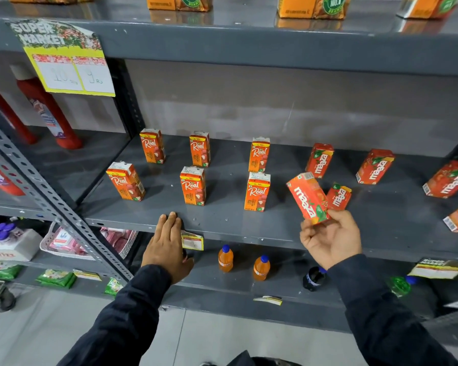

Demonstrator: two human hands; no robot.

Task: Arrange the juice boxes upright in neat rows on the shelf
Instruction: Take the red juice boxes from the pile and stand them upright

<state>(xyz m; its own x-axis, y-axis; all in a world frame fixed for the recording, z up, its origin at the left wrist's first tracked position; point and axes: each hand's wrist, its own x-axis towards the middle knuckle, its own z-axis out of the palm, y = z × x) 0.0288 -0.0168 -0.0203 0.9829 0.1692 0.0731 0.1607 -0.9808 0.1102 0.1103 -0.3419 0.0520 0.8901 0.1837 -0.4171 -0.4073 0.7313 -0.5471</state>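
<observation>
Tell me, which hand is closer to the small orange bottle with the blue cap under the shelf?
Left. The left hand rests on the shelf edge just beside the orange bottle; the right hand holds a juice box farther away.

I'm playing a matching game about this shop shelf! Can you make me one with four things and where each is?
Things:
1. Maaza box
2. left hand
3. Real boxes
4. orange bottles

Places:
A. on the shelf below
B. resting on the shelf's front edge
C. held in the right hand
D. standing in two rows

Pairs: 1-C, 2-B, 3-D, 4-A
</observation>
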